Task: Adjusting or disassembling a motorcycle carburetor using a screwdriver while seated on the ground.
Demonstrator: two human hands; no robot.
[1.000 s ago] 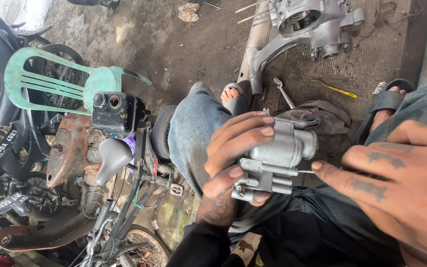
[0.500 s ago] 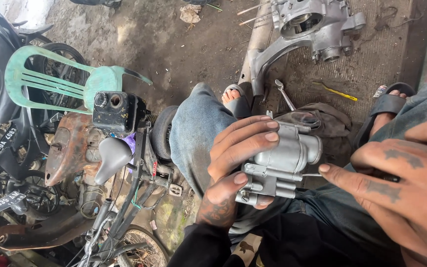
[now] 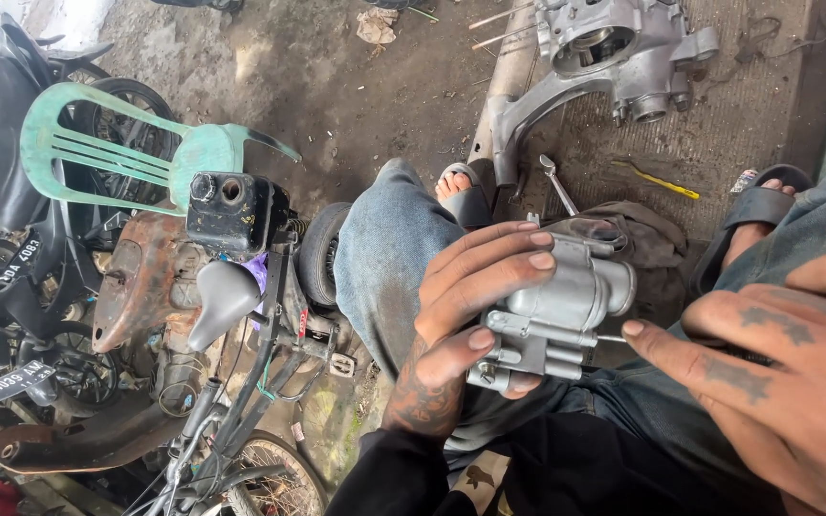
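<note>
From the head camera I see my left hand (image 3: 475, 315) wrapped around a grey metal carburetor body (image 3: 558, 311), fingers (image 3: 499, 277) closed over its top and thumb pressed on its near face; the part sits just right of centre, above my lap. My right hand (image 3: 776, 373) lies at 4 o'clock, its fingers spread and pointing left, the forefinger tip close to a thin metal pin (image 3: 612, 338) that sticks out of the carburetor's right side; I cannot tell whether it touches. My knee in blue jeans (image 3: 384, 258) rises at the carburetor's 9 o'clock. Behind, at 12 o'clock on the ground, lies a grey engine casing (image 3: 614, 48), with a spanner (image 3: 556, 182) and a yellow screwdriver (image 3: 657, 180) below it. At 9 o'clock stands a green plastic chair (image 3: 126, 158) beside rusty motorcycle parts (image 3: 145, 277).
</note>
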